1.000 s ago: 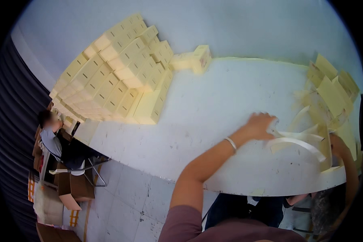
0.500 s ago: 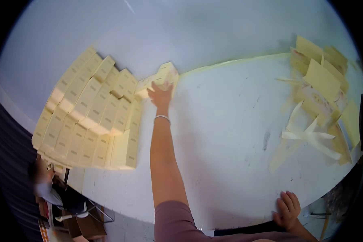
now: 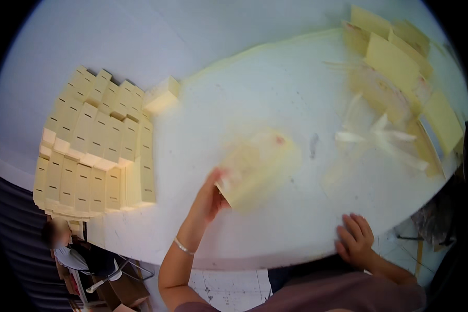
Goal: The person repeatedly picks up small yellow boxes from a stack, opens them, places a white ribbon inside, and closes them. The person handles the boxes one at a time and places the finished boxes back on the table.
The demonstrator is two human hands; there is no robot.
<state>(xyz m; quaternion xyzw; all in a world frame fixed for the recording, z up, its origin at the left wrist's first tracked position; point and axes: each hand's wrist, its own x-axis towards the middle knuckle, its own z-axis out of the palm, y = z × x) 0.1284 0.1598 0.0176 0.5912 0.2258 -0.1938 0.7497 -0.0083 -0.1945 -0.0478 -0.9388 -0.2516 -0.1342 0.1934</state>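
Observation:
A cream cardboard box (image 3: 257, 166) with a faint reddish print is gripped at its near left end by my left hand (image 3: 211, 196). It hangs over the middle of the white table and is blurred by motion. My right hand (image 3: 355, 238) lies at the near edge of the table with its fingers loosely apart and nothing in it. To the left of the held box, a tall stack of similar cream boxes (image 3: 96, 138) rises in rows. One more cream box (image 3: 162, 95) sits at the far end of that stack.
At the right, a loose pile of flat, partly folded cream cardboard (image 3: 392, 57) lies with white paper strips (image 3: 379, 136) beside it. The white table (image 3: 229, 106) meets a pale wall at the back. Beyond the left end, another person (image 3: 70, 255) sits near brown cartons.
My left hand has drawn back from beside the stack toward me, bringing a cream box with it. My right hand remains at the table edge. The view has shifted.

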